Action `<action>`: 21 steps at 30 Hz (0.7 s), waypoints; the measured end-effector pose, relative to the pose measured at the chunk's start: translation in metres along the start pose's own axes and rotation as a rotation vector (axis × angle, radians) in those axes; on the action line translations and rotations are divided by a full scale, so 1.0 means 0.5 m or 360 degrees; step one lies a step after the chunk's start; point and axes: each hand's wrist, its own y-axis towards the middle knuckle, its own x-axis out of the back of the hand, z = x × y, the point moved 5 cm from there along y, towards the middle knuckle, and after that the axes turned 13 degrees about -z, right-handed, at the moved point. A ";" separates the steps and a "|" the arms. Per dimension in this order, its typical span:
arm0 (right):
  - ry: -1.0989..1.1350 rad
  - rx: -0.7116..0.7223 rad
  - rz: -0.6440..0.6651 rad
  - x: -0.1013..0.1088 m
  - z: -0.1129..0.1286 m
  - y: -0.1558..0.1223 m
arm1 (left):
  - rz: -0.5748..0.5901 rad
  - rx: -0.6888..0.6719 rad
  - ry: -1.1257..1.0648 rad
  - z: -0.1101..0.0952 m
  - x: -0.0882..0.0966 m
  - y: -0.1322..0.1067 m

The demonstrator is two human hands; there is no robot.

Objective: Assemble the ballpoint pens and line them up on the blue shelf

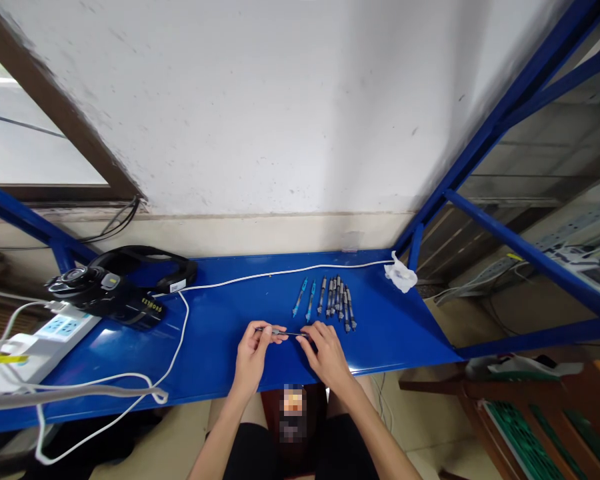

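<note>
Pen (276,331) in two hands (251,350) (327,350), nine pens (323,296) beyond

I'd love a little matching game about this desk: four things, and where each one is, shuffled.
1. Blue pens
2. Power strip
3. Crumpled tissue
4. Pen-like object

A. Right end of the blue table
B. Held between left hand and right hand
C. Just left of the grey pens
D. Left end of the table

Pairs: 1-C, 2-D, 3-A, 4-B
</note>
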 end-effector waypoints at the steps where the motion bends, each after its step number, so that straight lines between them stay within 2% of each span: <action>1: 0.0003 -0.0002 0.0015 0.000 0.001 0.000 | 0.0016 -0.0002 0.0012 -0.002 -0.001 -0.001; 9: 0.0254 -0.0031 0.0094 -0.005 0.000 -0.012 | 0.0227 0.0008 0.0169 -0.007 -0.015 -0.009; 21: 0.0205 0.0130 0.0120 -0.001 0.013 -0.004 | 0.0236 -0.0109 0.0260 -0.018 -0.017 -0.010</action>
